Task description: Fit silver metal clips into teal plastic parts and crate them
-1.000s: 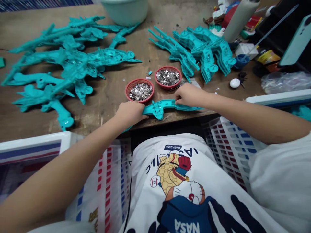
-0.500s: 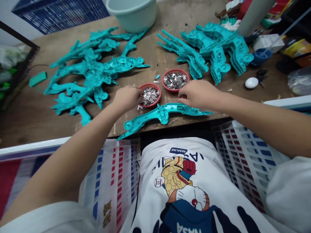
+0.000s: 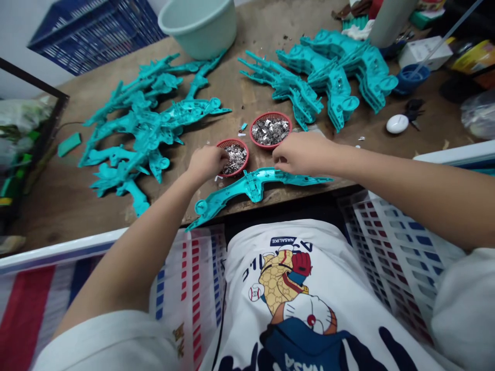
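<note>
My left hand reaches over the left rim of the nearer red basket, its fingers curled together at the small silvery metal pieces. Whether a piece is between the fingertips is hidden. My right hand is closed in a pinch just above the right half of a turquoise plastic bow-shaped part, which lies by the table's front edge; what the pinch holds is too small to make out. Beside that hand stands the second red basket, filled with slightly larger metal pieces.
Turquoise parts are heaped at left and at right. A pale green tub and a blue crate stand behind. Right are a white egg-shaped object, keys and a blue cup. White crates flank my lap.
The whole view has shifted slightly. My left hand's fingers reach a little further into the nearer basket. My right hand stays pinched over the turquoise part.
</note>
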Demonstrator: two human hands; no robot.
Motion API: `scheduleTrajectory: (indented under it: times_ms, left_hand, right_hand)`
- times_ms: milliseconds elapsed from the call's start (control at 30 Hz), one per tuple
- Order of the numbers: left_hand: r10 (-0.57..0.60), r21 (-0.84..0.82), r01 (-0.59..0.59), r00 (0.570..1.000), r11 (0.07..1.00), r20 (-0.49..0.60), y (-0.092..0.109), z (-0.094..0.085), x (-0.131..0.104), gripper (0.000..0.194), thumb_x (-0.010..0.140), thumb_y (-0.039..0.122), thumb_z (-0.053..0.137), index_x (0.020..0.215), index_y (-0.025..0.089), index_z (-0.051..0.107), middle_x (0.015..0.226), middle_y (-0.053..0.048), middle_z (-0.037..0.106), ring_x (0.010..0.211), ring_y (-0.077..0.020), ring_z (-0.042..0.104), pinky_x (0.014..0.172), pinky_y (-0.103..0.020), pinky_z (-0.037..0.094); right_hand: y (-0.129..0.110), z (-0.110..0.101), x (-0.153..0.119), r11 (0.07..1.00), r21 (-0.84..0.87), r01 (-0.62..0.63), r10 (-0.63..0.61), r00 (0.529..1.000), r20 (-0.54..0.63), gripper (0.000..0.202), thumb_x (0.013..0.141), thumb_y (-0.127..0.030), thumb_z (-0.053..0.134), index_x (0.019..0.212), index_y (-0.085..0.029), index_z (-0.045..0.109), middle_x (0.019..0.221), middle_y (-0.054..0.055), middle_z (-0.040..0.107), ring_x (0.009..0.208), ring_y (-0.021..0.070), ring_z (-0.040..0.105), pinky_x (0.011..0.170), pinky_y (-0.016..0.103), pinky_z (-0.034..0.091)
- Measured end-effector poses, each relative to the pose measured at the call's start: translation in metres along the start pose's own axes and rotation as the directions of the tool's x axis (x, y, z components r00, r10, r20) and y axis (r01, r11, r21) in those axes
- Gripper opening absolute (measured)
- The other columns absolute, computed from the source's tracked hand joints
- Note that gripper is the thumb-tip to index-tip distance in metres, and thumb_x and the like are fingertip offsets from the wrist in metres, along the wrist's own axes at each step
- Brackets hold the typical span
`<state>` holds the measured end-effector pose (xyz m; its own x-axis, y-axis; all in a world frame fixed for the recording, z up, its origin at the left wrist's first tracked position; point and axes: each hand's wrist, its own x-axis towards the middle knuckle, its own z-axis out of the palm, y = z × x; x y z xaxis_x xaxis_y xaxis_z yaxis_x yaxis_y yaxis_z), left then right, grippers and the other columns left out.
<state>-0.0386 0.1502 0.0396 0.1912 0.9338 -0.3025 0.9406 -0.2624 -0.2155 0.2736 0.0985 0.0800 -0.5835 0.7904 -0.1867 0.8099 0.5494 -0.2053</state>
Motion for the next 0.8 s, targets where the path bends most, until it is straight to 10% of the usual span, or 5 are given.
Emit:
scheduleTrajectory:
  times_ms: [200,467,667,800]
  left_hand:
    - [0.080,-0.468,-0.252,0.931,0.847,-0.356,0.005,-0.013,-0.034,0.032,0.103,0.033,0.069,0.120,0.021,0.094,0.121,-0.012,0.089,0.109,-0.0322,0.083,0.106,-0.042,0.065]
    - [0.025,-0.653,-0.453,0.832,0.607,-0.554,0.051,-0.018,-0.092,0.012,0.100,0.031,0.082,0.104,0.022,0.089,0.103,-0.005,0.087,0.098,-0.0242,0.082,0.096,-0.035,0.069]
    - [0.008,-0.697,-0.539,0.794,0.473,-0.608,0.065,0.001,-0.094,0.025,0.102,0.038,0.089,0.110,0.022,0.073,0.107,-0.005,0.080,0.097,-0.0236,0.080,0.092,-0.036,0.070]
    - [0.153,-0.600,-0.532,0.810,0.597,-0.566,0.067,0.021,-0.083,0.025,0.112,0.036,0.072,0.133,0.022,0.071,0.126,-0.010,0.081,0.115,-0.0288,0.081,0.109,-0.045,0.069]
  right_hand:
    - [0.009,0.014,0.014,0.905,0.410,0.112,-0.016,0.973,-0.231,0.030,0.108,-0.015,0.074,0.131,-0.019,0.093,0.123,0.010,0.089,0.116,0.0292,0.081,0.107,0.039,0.062]
    - [-0.019,0.029,0.014,0.400,0.869,0.290,-0.056,0.955,-0.293,0.020,0.102,-0.012,0.089,0.121,-0.018,0.089,0.112,0.007,0.088,0.099,0.0196,0.081,0.100,0.034,0.070]
    - [-0.019,0.032,0.008,0.534,0.764,0.362,-0.119,0.927,-0.356,0.018,0.103,-0.017,0.087,0.121,-0.019,0.086,0.109,0.005,0.085,0.103,0.0217,0.079,0.100,0.035,0.067]
    - [0.003,0.030,0.015,0.749,0.575,0.331,-0.186,0.937,-0.297,0.021,0.106,-0.019,0.079,0.124,-0.021,0.089,0.115,0.006,0.085,0.114,0.0263,0.078,0.107,0.039,0.063]
